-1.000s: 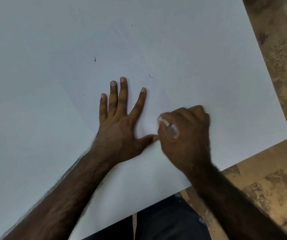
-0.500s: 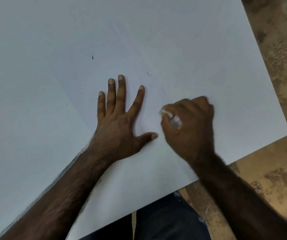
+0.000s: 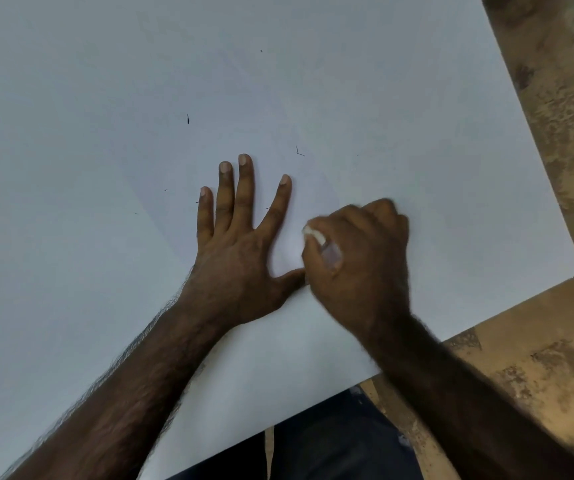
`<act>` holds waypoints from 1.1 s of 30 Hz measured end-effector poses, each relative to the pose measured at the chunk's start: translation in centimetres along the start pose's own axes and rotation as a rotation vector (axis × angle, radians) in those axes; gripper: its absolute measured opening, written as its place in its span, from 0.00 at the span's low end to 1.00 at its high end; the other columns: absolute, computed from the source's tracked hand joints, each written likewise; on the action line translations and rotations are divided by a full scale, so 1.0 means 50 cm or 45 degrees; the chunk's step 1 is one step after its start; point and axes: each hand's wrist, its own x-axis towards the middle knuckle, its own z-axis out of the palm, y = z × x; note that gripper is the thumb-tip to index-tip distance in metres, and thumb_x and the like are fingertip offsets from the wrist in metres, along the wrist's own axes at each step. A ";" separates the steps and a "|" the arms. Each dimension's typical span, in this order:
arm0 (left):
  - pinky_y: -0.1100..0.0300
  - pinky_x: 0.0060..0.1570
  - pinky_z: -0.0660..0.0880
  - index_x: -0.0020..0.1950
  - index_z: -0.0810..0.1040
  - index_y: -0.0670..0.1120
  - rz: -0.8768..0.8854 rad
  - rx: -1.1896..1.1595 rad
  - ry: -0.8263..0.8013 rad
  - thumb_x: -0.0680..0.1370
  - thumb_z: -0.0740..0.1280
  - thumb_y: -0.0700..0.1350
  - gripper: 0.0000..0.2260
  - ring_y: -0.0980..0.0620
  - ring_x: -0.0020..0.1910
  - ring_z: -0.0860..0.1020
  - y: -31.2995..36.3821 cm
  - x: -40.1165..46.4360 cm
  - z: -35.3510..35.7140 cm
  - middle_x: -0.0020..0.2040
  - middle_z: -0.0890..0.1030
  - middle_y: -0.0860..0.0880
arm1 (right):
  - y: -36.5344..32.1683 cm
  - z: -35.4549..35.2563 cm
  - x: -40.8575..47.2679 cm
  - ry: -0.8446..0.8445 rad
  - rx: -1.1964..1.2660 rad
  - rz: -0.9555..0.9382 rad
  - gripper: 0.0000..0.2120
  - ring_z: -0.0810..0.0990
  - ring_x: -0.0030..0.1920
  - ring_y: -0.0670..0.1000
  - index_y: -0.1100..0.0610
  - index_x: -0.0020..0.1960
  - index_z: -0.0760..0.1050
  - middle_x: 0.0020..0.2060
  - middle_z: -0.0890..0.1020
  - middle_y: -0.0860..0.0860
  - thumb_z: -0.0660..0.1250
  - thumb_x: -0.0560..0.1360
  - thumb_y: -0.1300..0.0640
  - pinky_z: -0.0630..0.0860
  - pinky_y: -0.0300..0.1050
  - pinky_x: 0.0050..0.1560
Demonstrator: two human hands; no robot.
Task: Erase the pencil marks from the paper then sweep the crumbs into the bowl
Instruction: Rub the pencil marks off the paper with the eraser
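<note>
A large white sheet of paper (image 3: 399, 98) covers most of the view. My left hand (image 3: 240, 244) lies flat on it with fingers spread, pressing it down. My right hand (image 3: 361, 258) is closed in a fist around a small white eraser (image 3: 314, 233), whose tip pokes out beside the thumb and rests on the paper just right of my left hand. Small dark eraser crumbs (image 3: 300, 152) and another crumb (image 3: 188, 118) lie scattered on the sheet beyond my fingers. No pencil marks are plain to see, and no bowl is in view.
A mottled tan floor (image 3: 555, 358) shows past the paper's right and lower edges. My dark trousers (image 3: 330, 445) appear below the sheet's near edge.
My right hand has rubbed the eraser back and forth, first away and to the right, then back toward my left thumb. My left hand has stayed flat.
</note>
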 end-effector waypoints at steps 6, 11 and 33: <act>0.42 0.82 0.29 0.89 0.39 0.56 -0.008 0.022 0.001 0.75 0.59 0.79 0.52 0.39 0.85 0.27 0.001 -0.001 0.000 0.86 0.29 0.41 | 0.031 -0.004 0.029 0.130 -0.083 0.024 0.07 0.80 0.49 0.59 0.56 0.52 0.86 0.44 0.87 0.51 0.73 0.78 0.54 0.72 0.56 0.49; 0.39 0.83 0.31 0.89 0.39 0.56 -0.003 -0.017 -0.009 0.75 0.54 0.78 0.50 0.40 0.84 0.27 0.002 -0.001 -0.002 0.86 0.29 0.42 | -0.003 0.008 0.002 0.025 -0.006 -0.038 0.07 0.80 0.50 0.59 0.56 0.53 0.85 0.46 0.86 0.52 0.74 0.78 0.54 0.75 0.58 0.51; 0.41 0.83 0.31 0.89 0.39 0.54 -0.006 -0.045 -0.009 0.74 0.55 0.77 0.51 0.41 0.85 0.27 0.004 -0.002 -0.005 0.86 0.29 0.43 | -0.008 0.024 0.018 0.032 0.048 -0.077 0.08 0.80 0.50 0.57 0.56 0.54 0.85 0.46 0.86 0.51 0.73 0.78 0.54 0.75 0.56 0.50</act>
